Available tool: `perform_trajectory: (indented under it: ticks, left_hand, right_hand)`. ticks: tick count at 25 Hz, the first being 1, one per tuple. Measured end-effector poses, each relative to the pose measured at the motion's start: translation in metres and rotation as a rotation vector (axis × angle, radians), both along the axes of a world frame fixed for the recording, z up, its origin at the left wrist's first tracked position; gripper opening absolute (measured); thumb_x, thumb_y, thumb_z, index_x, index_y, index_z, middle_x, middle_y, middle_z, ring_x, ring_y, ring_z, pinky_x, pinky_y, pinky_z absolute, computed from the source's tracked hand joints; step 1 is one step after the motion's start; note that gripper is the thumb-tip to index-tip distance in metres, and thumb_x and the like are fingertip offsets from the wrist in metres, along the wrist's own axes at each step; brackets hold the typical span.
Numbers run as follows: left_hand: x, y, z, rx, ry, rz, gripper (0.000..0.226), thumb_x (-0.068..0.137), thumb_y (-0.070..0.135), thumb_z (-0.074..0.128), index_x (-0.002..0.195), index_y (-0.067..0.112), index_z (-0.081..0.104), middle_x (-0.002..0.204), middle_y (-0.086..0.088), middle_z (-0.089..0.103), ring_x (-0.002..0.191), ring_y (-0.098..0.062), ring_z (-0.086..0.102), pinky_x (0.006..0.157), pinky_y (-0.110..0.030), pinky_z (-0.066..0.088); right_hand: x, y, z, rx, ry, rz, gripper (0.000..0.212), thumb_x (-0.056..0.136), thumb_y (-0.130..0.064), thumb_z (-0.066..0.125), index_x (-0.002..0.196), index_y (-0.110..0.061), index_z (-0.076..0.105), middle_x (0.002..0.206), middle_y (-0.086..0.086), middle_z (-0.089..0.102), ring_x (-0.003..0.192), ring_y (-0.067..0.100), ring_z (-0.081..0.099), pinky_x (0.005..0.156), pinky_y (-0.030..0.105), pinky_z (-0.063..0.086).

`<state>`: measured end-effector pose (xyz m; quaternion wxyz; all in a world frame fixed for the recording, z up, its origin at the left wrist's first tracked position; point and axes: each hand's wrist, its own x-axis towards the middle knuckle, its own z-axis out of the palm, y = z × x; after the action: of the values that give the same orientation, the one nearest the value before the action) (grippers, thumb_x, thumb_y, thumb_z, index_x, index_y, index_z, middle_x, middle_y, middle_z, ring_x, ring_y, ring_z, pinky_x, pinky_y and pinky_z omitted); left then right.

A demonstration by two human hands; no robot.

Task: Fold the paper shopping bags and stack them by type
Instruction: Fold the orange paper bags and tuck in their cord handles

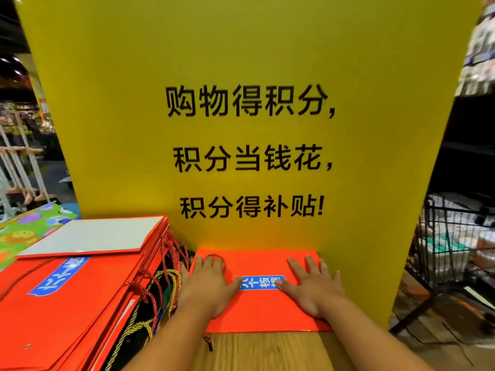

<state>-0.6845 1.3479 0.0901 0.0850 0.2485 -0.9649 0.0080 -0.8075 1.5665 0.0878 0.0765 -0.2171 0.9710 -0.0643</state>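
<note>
The left hand (pixel 206 287) and right hand (pixel 313 290) are showing bare, forearms running uncovered to the lower edge of view.

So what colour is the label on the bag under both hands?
The label is blue with white characters, on an orange-red bag; head view.

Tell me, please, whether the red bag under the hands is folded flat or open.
Folded flat: the bag lies as one thin sheet on the table, left hand and right hand pressing on it.
</note>
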Motion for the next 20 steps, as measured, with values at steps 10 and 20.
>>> perform_trajectory:
  ticks: [10,20]
  left_hand:
    - [0.048,0.021,0.096,-0.153,0.000,-0.006,0.037,0.088,0.037,0.054,0.116,0.015,0.064,0.122,-0.009,0.063,0.117,-0.030,0.057,0.091,-0.037,0.045]
    - [0.215,-0.106,0.168,-0.096,0.039,0.145,0.035,0.086,0.041,0.056,0.103,0.013,0.066,0.113,-0.013,0.067,0.106,-0.031,0.062,0.079,-0.034,0.049]
  right_hand:
    - [0.049,-0.008,0.086,-0.135,0.300,0.101,0.030,0.091,-0.033,0.051,0.112,-0.021,0.067,0.115,0.008,0.070,0.107,0.028,0.065,0.081,0.032,0.052]
    - [0.189,-0.162,0.127,-0.340,0.062,0.514,0.046,0.097,-0.058,0.047,0.084,-0.017,0.064,0.107,0.016,0.071,0.104,0.033,0.064,0.068,0.034,0.037]
